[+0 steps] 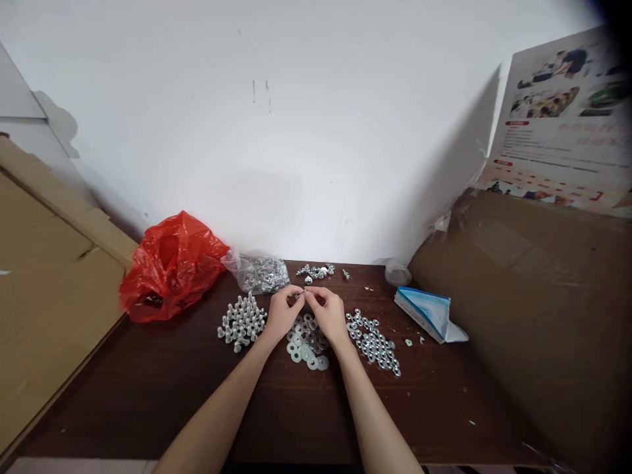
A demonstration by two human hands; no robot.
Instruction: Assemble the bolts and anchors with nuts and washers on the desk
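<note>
My left hand (pixel 282 311) and my right hand (pixel 326 313) meet above the dark wooden table (pixel 148 388), fingertips pinched together on a small metal bolt (pixel 301 295) held between them. Under the hands lies a pile of flat washers (pixel 307 343). Upright bolts (pixel 241 320) stand in a cluster just left of my left hand. A spread of nuts (pixel 374 342) lies to the right of my right hand. A few assembled pieces (pixel 316 270) lie farther back near the wall.
A red plastic bag (pixel 170 264) sits at the back left, beside a clear bag of metal parts (pixel 261 272). A blue and white packet (pixel 428 312) lies at the right. Cardboard sheets (pixel 49 276) flank the table, with brown cardboard (pixel 533 296) on the right.
</note>
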